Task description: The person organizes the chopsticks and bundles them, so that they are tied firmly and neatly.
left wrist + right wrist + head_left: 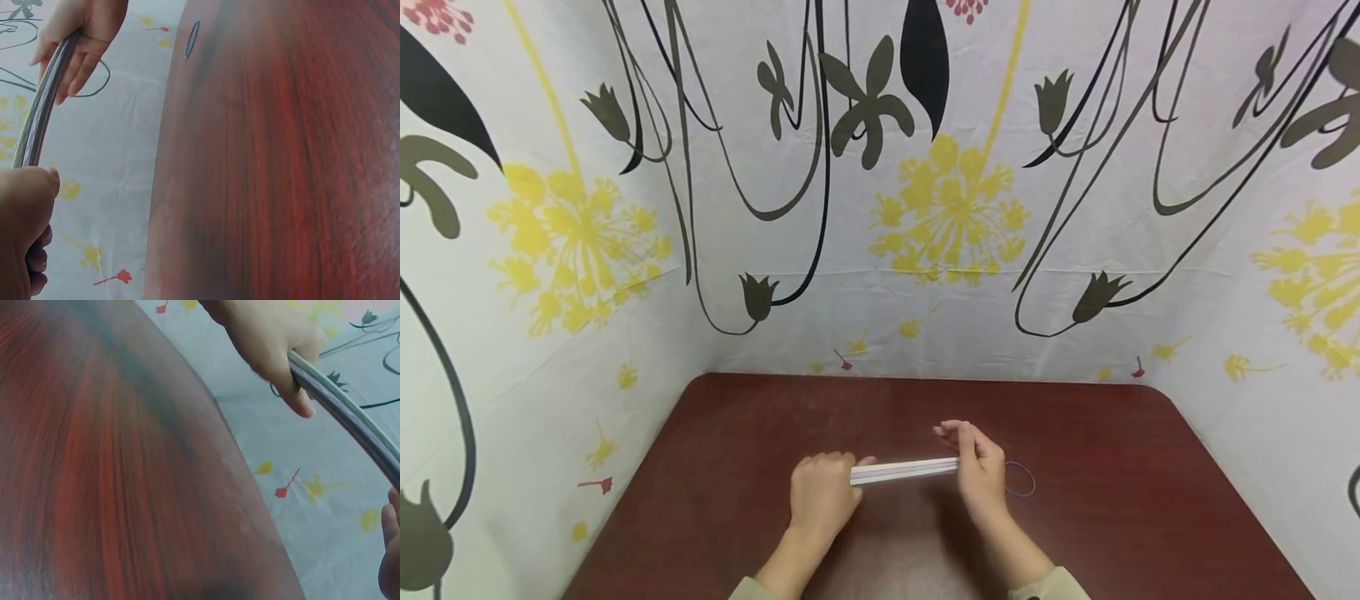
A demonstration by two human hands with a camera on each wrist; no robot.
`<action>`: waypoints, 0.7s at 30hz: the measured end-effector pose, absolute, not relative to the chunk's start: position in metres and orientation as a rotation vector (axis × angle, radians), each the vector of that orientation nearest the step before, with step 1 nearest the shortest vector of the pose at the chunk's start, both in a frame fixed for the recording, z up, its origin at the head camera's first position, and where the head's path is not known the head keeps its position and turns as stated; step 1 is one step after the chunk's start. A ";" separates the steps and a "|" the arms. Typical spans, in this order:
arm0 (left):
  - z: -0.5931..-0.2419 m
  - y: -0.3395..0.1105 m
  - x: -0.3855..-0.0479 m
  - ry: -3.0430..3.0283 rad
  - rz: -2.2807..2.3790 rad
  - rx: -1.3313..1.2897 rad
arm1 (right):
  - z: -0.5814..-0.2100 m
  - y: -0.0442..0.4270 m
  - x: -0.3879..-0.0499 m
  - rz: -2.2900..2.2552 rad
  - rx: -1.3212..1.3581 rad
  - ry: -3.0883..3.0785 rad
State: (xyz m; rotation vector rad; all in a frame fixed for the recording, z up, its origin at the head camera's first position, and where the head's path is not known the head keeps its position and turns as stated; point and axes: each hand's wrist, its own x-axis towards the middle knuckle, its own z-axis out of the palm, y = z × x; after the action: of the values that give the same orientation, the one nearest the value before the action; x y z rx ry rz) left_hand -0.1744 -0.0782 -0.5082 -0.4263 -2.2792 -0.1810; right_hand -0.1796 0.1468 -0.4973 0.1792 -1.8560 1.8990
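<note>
My left hand [823, 492] grips one end of a bundle of long, thin white strips [904, 471], its fingers curled round them. Several strips lie side by side, stretching across to my right hand [982, 475]. There the far end meets the palm near the thumb, while the fingers stay extended, as the left wrist view shows. The bundle is raised over the table, nearly level. A thin bluish loop [1034, 482] lies on the table just right of my right hand. What the strips are made of cannot be told.
The dark red-brown wooden table [1112, 517] has rounded far corners. White cloth [850, 350] with printed flowers and stems rises behind it and on both sides. Light sleeve cuffs [1051, 586] show at the bottom edge.
</note>
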 end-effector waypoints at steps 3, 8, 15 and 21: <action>-0.505 -0.079 -0.176 -2.258 -0.166 -0.452 | -0.497 0.151 -0.179 1.919 0.196 -1.865; -0.502 -0.081 -0.179 -2.215 -0.125 -0.483 | -0.495 0.156 -0.175 1.814 0.382 -1.813; -0.499 -0.086 -0.183 -2.020 -0.111 -0.499 | -0.494 0.156 -0.174 1.607 0.696 -1.701; -0.500 -0.088 -0.184 -1.991 -0.122 -0.482 | -0.490 0.154 -0.172 1.655 0.738 -1.564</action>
State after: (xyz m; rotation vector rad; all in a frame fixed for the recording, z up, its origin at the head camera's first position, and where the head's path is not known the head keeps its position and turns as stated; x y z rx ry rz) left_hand -0.1836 -0.0884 -0.4997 -0.4819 -1.9909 -0.1219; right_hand -0.1721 0.1543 -0.4899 0.7385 -1.5638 1.6553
